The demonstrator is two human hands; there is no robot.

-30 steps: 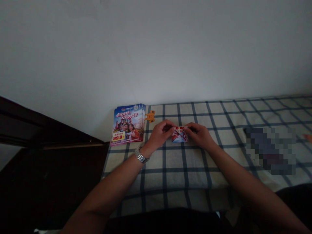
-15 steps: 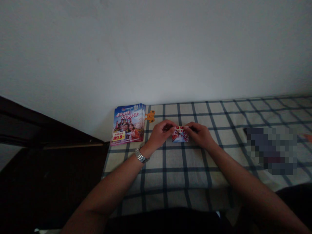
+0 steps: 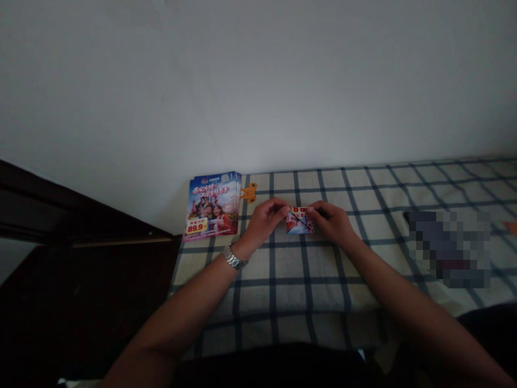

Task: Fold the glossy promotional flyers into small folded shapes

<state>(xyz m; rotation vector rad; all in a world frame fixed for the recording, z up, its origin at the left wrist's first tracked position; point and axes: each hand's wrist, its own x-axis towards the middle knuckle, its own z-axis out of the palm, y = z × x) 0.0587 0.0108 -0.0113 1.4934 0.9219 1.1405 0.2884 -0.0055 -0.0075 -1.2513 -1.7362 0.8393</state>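
Note:
A small folded flyer [image 3: 299, 222], printed in red, blue and yellow, is held between my two hands just over the checked cloth. My left hand [image 3: 270, 216], with a metal watch [image 3: 235, 257] on its wrist, pinches the flyer's left upper corner between thumb and fingers. At the opposite upper corner, my right hand [image 3: 329, 220] grips it the same way. The fingertips behind the paper are hidden. To the left of my left hand lies a stack of flyers [image 3: 210, 207] with a blue and pink printed front.
White cloth with dark checks [image 3: 283, 293] covers the surface, which runs along a pale wall [image 3: 258, 86]. An orange bear figure [image 3: 248, 193] shows beside the stack. A blurred-out dark object [image 3: 446, 248] lies at the right. Dark furniture [image 3: 72, 210] stands at the left.
The folded flyer has shifted very slightly up and tilted a little, with more of its printed top showing. Both hands keep their hold; the stack is unmoved.

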